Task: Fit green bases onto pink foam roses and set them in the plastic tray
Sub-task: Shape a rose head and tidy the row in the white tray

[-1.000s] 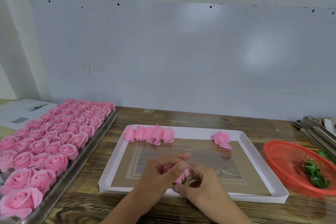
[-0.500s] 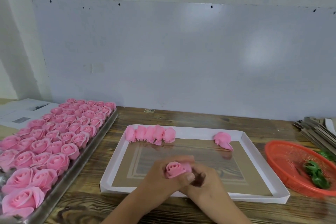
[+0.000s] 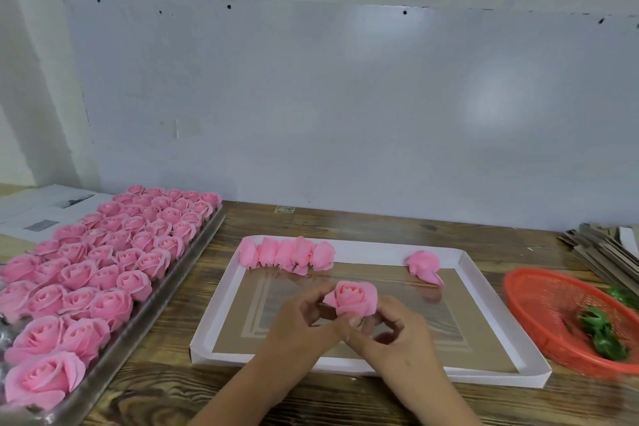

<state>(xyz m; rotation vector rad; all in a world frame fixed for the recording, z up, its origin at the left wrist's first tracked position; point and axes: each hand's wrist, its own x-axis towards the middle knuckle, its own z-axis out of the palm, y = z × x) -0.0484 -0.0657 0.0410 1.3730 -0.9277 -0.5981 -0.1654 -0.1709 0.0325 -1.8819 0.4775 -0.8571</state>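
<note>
Rose (image 3: 352, 299) now bloom-up above the near half of the white plastic tray (image 3: 221, 304); a second ago it was buried between the hands. Left hand (image 3: 304, 325) pinches its left side, right hand (image 3: 390, 332) pinches underneath it at the base, which is hidden, so cannot tell if the green part is fully seated. Likely fitted and turned for checking; placing comes next. Row of finished roses (image 3: 287, 254) lies along the tray's far edge, one stray rose (image 3: 423, 264) far right. Green bases (image 3: 601, 332) in red basket (image 3: 539, 308) on counter (image 3: 345, 401); metal tray (image 3: 179, 273) of unfitted roses at left.
</note>
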